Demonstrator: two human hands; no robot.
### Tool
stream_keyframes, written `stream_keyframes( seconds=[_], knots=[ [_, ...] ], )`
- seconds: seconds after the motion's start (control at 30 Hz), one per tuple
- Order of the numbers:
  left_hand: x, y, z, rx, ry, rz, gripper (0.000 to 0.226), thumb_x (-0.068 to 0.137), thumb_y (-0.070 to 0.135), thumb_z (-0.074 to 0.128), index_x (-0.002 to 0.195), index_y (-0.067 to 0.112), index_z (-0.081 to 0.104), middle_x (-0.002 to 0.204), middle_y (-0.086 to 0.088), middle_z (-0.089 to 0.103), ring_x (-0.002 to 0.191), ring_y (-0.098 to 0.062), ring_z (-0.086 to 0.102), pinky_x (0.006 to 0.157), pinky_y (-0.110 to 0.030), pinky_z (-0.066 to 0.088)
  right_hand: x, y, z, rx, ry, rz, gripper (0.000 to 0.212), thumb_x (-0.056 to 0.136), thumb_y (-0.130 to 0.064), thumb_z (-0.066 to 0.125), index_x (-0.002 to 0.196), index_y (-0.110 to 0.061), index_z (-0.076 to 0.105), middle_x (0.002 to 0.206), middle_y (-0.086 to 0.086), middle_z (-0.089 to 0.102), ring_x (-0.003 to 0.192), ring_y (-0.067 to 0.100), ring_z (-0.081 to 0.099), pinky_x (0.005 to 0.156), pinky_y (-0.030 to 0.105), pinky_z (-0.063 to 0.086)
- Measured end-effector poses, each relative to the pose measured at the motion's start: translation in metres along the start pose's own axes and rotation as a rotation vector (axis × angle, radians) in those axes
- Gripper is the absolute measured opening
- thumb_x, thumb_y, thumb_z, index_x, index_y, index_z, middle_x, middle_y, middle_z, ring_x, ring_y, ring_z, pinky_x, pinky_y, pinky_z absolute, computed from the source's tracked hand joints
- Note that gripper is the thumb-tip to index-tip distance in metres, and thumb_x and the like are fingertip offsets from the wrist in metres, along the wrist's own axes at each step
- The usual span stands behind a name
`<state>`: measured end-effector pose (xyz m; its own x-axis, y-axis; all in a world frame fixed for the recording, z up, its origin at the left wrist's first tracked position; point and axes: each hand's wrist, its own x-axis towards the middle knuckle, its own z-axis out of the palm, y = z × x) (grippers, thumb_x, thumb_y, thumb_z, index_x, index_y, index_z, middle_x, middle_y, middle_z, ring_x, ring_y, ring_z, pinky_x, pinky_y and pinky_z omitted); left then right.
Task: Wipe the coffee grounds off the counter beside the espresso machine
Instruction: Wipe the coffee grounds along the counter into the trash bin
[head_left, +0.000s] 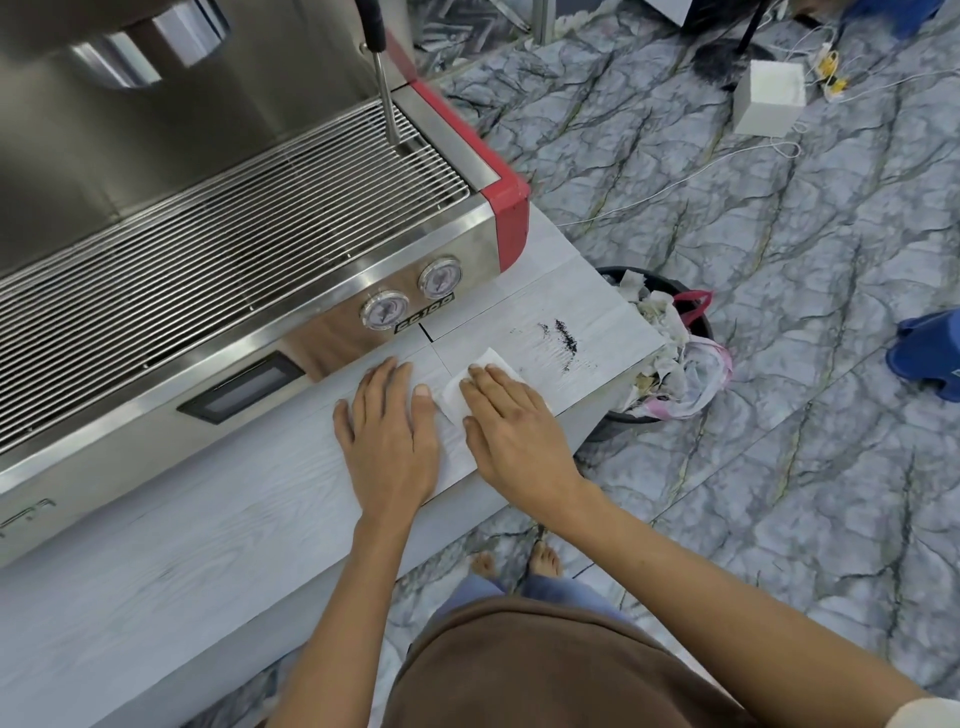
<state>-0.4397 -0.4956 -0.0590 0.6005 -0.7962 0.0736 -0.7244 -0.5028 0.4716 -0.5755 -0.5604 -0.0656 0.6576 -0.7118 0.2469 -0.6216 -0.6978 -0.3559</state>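
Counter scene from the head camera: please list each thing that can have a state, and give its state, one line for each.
Coffee grounds: still on the counter, not wiped yet.
Tissue: flat on the counter, short of the grounds.
Right hand: open, pressing the tissue.
Left hand: open, flat on the counter.
Waste bin: on the floor, overfull with used paper.
Espresso machine display: dark.

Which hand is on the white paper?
The right hand is. It presses flat on the white paper, close to the coffee grounds. The left hand lies flat on the bare counter beside it.
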Motion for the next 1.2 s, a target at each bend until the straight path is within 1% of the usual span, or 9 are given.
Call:
stream_keyframes(
  seconds=[0.2, 0.4, 0.57, 0.7, 0.83, 0.93, 1.0, 1.1, 1.2],
  knots=[
    [0.000, -0.001, 0.000, -0.026, -0.005, 0.002, 0.062, 0.101, 0.049, 0.014, 0.148, 0.026, 0.046, 0.159, 0.010, 0.038, 0.149, -0.008, 0.025, 0.124, -0.048, 0.007, 0.002, -0.006, 0.006, -0.022, -0.023, -0.008, 0.043, 0.098, -0.026, 0.039, 0.135, -0.006, 0.049, 0.148, 0.010, 0.042, 0.140, 0.027, 0.032, 0.114, 0.044, 0.025],
    [-0.002, -0.003, -0.001, -0.029, -0.022, 0.028, 0.065, 0.100, 0.051, 0.012, 0.150, 0.026, 0.045, 0.161, 0.008, 0.035, 0.151, -0.009, 0.022, 0.125, -0.046, 0.004, 0.020, -0.006, 0.013, -0.033, -0.058, 0.095, 0.053, 0.101, -0.032, 0.034, 0.143, -0.002, 0.039, 0.151, 0.014, 0.035, 0.142, 0.027, 0.029, 0.116, 0.043, 0.024],
    [-0.003, -0.006, -0.003, -0.044, -0.046, 0.050, 0.065, 0.100, 0.053, 0.013, 0.150, 0.025, 0.044, 0.162, 0.008, 0.033, 0.152, -0.009, 0.020, 0.125, -0.044, -0.001, 0.029, 0.008, 0.010, -0.032, -0.021, 0.180, 0.048, 0.100, -0.025, 0.032, 0.139, 0.000, 0.046, 0.146, 0.016, 0.043, 0.137, 0.030, 0.038, 0.112, 0.045, 0.030],
    [-0.004, -0.007, -0.003, -0.042, -0.056, 0.060, 0.065, 0.100, 0.054, 0.014, 0.150, 0.025, 0.044, 0.162, 0.008, 0.033, 0.152, -0.010, 0.020, 0.125, -0.045, 0.000, 0.032, 0.021, 0.009, -0.030, -0.008, 0.227, 0.045, 0.100, -0.019, 0.034, 0.141, -0.002, 0.043, 0.147, 0.014, 0.041, 0.138, 0.028, 0.036, 0.113, 0.044, 0.025],
    [-0.004, -0.008, -0.004, -0.042, -0.060, 0.070, 0.062, 0.101, 0.053, 0.015, 0.149, 0.026, 0.044, 0.162, 0.008, 0.033, 0.151, -0.011, 0.020, 0.125, -0.046, 0.000, 0.035, 0.039, -0.001, -0.015, 0.010, 0.273, 0.044, 0.101, -0.007, 0.037, 0.145, -0.004, 0.037, 0.152, 0.013, 0.033, 0.143, 0.027, 0.027, 0.116, 0.040, 0.014],
    [-0.004, -0.008, -0.004, -0.035, -0.060, 0.081, 0.063, 0.102, 0.054, 0.014, 0.149, 0.027, 0.044, 0.162, 0.007, 0.033, 0.151, -0.012, 0.021, 0.125, -0.047, 0.000, 0.035, 0.052, -0.011, -0.001, 0.021, 0.277, 0.053, 0.092, 0.007, 0.038, 0.144, -0.003, 0.038, 0.151, 0.014, 0.034, 0.142, 0.029, 0.028, 0.117, 0.042, 0.019],
    [-0.004, -0.008, -0.004, -0.018, -0.057, 0.086, 0.063, 0.102, 0.054, 0.013, 0.149, 0.027, 0.044, 0.162, 0.006, 0.034, 0.151, -0.013, 0.021, 0.124, -0.047, 0.000, 0.037, 0.061, -0.016, 0.010, 0.030, 0.267, 0.054, 0.089, 0.011, 0.038, 0.141, -0.002, 0.043, 0.149, 0.016, 0.038, 0.140, 0.031, 0.032, 0.116, 0.044, 0.023],
    [-0.004, -0.007, -0.004, -0.013, -0.053, 0.087, 0.063, 0.102, 0.055, 0.013, 0.149, 0.028, 0.044, 0.162, 0.004, 0.033, 0.151, -0.014, 0.021, 0.124, -0.047, 0.000, 0.042, 0.074, -0.024, 0.079, 0.036, 0.318, 0.042, 0.095, 0.007, 0.039, 0.134, -0.005, 0.051, 0.147, 0.015, 0.043, 0.140, 0.028, 0.034, 0.116, 0.039, 0.023],
    [-0.004, -0.007, -0.004, -0.015, -0.054, 0.091, 0.064, 0.102, 0.056, 0.013, 0.149, 0.027, 0.045, 0.162, 0.004, 0.033, 0.151, -0.015, 0.022, 0.123, -0.046, -0.001, 0.037, 0.071, -0.031, 0.113, 0.082, 0.300, 0.036, 0.098, 0.003, 0.042, 0.131, -0.006, 0.053, 0.145, 0.015, 0.046, 0.138, 0.028, 0.036, 0.114, 0.045, 0.029]
  ],
)
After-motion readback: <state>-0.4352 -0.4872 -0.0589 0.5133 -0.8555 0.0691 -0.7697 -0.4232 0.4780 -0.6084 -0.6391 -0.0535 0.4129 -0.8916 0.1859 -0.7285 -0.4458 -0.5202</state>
